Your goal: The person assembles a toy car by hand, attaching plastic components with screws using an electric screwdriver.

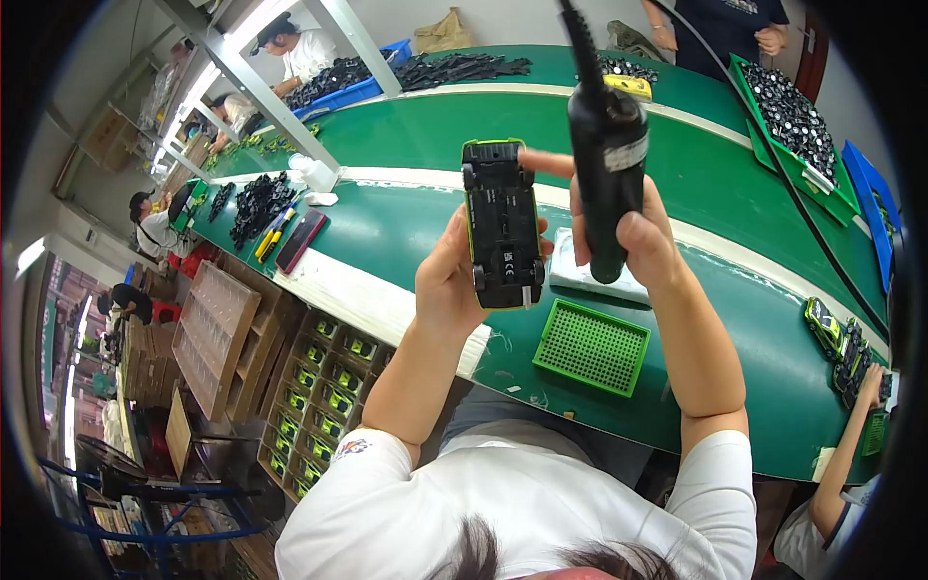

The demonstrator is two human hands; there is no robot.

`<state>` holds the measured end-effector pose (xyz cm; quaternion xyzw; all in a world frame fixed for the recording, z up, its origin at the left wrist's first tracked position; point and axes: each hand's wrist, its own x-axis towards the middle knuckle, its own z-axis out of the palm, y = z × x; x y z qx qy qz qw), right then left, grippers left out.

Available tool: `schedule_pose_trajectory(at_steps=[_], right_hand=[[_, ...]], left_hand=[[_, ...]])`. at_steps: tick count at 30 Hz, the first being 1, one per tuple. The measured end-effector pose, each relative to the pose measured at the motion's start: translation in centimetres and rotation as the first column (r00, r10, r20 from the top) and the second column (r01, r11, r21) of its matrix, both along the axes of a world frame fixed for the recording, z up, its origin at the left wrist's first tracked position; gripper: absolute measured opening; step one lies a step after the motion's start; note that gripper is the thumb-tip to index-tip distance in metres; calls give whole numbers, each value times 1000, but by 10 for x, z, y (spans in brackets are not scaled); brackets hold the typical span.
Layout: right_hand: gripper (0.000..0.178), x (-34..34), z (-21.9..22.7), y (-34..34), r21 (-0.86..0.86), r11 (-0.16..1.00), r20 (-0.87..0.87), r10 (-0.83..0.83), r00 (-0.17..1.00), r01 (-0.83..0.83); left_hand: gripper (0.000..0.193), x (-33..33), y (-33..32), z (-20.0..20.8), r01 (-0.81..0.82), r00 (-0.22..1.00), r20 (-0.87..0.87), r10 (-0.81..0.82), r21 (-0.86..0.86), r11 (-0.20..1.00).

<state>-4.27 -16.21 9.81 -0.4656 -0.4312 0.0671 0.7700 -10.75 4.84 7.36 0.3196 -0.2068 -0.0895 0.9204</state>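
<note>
A toy car (504,217) with a black underside and yellow-green body edges is held upright, its underside turned toward me. My left hand (448,275) is closed around its lower left side. In my right hand (650,242) is a black electric screwdriver (607,145), gripped with the thumb across its lower body and its cord end up. The right index finger stretches to the car's upper right corner. Below the hands, a green perforated tray (593,348) lies on the green table (744,338), with a white pad (585,271) partly hidden behind the screwdriver.
Left lie a phone (303,241), yellow-handled tools (275,234) and black parts (261,208). A compartment box (324,387) of toy cars stands low left. A co-worker's hand (873,385) is by toy cars (851,358) at right. A green bin (793,126) holds black parts.
</note>
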Motion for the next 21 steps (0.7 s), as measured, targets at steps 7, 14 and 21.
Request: schedule_pose_trajectory(at_steps=[7,14,21], right_hand=[[54,-6,12,1,97,995,-30,-7,1000,10],[50,-20,18,12,-233,886,-119,-435,893,400],[44,-18,21,10,-335,911,-212,-323,922,242]], left_hand=[[51,-2,1,-1,-85,996,41,82,101,991],[54,-4,-7,-5,-79,995,70,70,138,987],[57,-12,-23,4,-80,996,39,74,191,978]])
